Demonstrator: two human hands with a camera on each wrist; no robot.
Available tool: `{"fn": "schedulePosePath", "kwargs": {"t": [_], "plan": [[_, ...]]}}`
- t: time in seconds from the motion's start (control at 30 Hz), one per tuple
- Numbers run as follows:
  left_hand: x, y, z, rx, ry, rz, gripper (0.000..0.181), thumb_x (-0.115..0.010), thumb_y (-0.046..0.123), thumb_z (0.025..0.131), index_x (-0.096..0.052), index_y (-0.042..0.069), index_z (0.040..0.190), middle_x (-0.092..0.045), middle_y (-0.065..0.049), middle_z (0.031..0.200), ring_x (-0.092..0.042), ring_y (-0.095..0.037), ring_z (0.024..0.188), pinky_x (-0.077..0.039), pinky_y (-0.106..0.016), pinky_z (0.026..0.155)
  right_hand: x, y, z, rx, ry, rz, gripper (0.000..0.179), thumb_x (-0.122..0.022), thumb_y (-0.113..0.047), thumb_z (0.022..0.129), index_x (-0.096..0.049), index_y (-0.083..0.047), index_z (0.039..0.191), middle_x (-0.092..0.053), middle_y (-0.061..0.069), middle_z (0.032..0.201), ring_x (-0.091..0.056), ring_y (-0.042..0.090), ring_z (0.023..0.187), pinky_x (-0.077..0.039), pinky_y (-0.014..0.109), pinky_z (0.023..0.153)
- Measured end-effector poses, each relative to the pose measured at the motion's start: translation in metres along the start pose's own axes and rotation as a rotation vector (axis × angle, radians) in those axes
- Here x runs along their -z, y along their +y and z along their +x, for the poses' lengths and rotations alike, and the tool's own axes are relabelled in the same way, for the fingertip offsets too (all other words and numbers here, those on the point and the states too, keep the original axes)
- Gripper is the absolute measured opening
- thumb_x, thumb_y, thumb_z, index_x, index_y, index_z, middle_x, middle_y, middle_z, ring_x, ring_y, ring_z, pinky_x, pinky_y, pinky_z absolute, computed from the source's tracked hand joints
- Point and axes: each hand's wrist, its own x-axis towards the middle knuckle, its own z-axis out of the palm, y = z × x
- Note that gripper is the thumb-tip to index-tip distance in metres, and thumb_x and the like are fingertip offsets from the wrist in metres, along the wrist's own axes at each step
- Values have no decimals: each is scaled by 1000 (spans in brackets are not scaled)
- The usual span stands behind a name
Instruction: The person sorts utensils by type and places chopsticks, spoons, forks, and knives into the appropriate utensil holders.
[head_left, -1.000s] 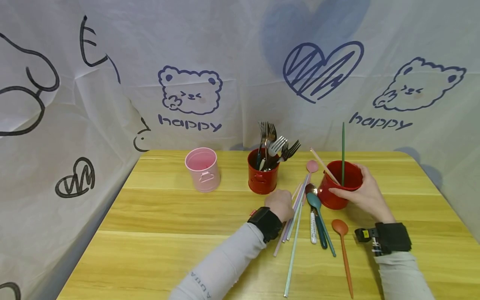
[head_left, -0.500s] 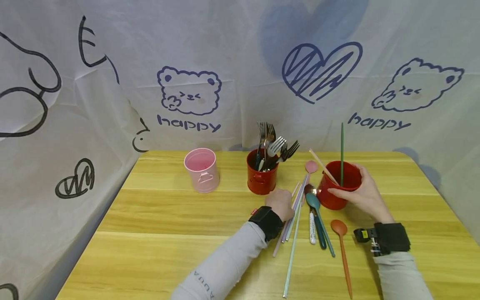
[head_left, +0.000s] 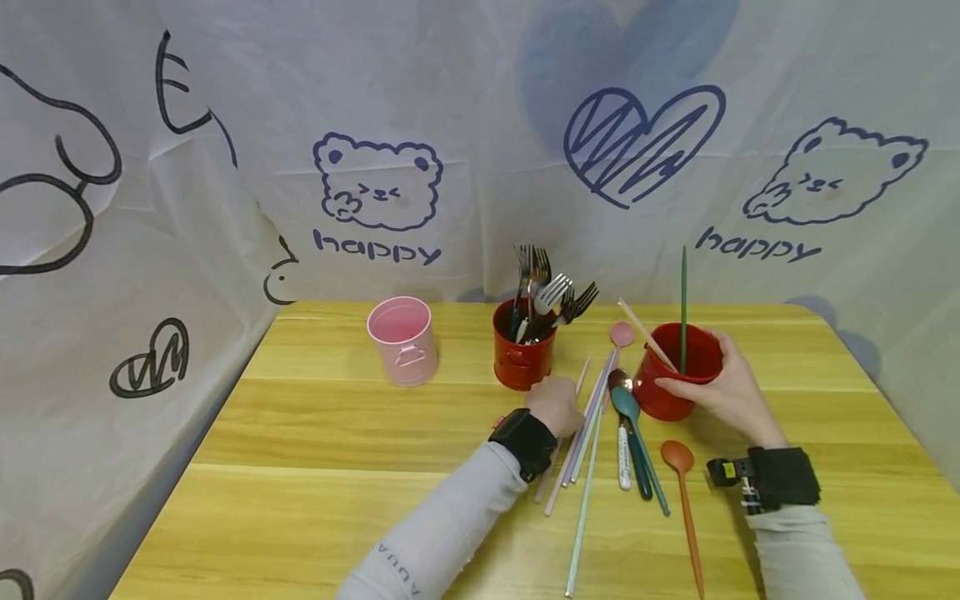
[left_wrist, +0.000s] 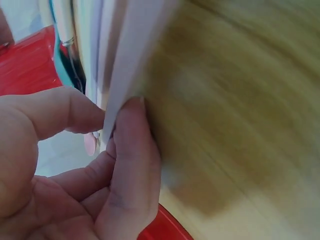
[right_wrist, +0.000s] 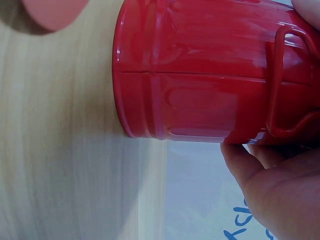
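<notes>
My left hand pinches a pale pink chopstick between thumb and fingers, at the left side of a loose bunch. Beside it lie a second pink chopstick, purple chopsticks and a mint chopstick. On the right, my right hand grips a red bucket by its side, thumb along the front rim. This bucket leans to the left in the head view. A green chopstick and a pale pink one stick up out of it.
A second red bucket, full of forks, stands behind my left hand. Further left is a pink bucket. Between my hands lie a teal spoon and other spoons; an orange spoon is nearer, a pink spoon farther back.
My left hand has shifted slightly left, drawing one pink chopstick apart from the bunch. The right hand and its bucket have stayed in place.
</notes>
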Motion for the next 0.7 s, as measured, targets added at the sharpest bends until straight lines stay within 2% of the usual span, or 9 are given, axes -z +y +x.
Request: {"fn": "schedulePosePath", "kwargs": {"t": [0.13,0.27,0.53,0.7], "plan": [[3,-4,-1,-15,5,-26,33,-72,26,89,-55,11,64,-60,-4,74,-58,-21,71,-46,-28,62,-1,2,0,8,7,3,87,-82,-23,84,-30,1,149,-47,25,145,-45,32,123,-43,8,81],[2,-9,-1,-49,15,-61,37,-69,19,89,-49,13,59,-54,-3,68,-56,-20,66,-43,-27,57,-2,1,0,10,9,2,87,-83,-23,84,-30,1,149,-47,26,144,-45,34,124,-42,8,81],[0,-18,-6,-117,35,-220,40,-64,11,89,-46,13,54,-39,1,53,-47,-17,50,-36,-25,45,-1,2,0,4,7,3,88,-82,-23,84,-29,0,150,-46,25,145,-44,36,125,-42,8,81],[-2,-18,-8,-165,91,-281,44,-62,14,93,-45,15,53,-35,4,50,-43,-14,47,-31,-23,44,-2,3,1,8,0,5,88,-82,-23,85,-29,0,151,-46,25,145,-44,36,125,-42,8,81]]}}
